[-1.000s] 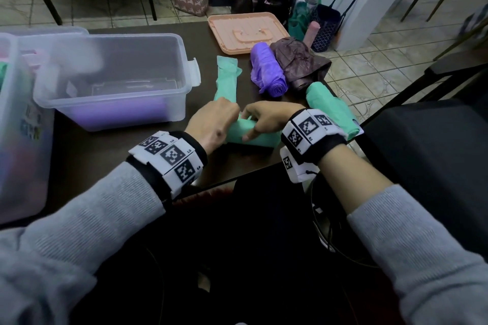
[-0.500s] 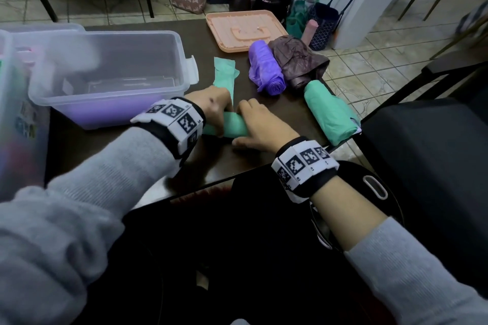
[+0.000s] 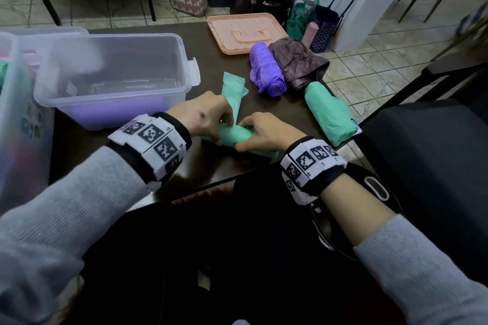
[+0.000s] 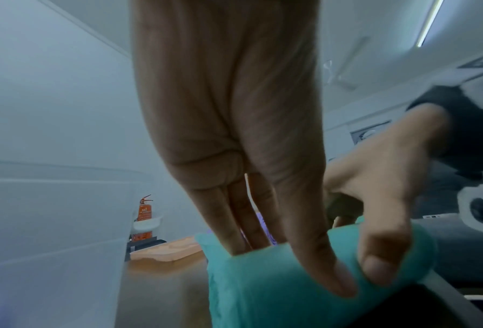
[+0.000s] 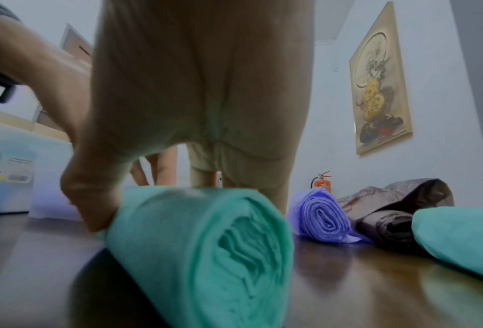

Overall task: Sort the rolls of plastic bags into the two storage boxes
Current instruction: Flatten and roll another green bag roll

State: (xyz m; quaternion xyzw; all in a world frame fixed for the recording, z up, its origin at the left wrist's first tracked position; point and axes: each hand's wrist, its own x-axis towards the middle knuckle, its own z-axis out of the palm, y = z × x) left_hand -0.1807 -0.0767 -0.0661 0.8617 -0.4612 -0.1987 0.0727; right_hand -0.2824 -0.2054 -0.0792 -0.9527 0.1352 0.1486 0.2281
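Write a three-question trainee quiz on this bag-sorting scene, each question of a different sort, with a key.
1. True or false: both hands rest on the same green roll.
2. Multiple choice: which roll lies between the loose green tail and the brown roll? A) pink B) purple C) black
3. Fill in: the pink lid lies on the ____ .

Key
1. True: left hand and right hand each have a grip on it.
2. B, the purple roll.
3. table, beyond the clear storage box.
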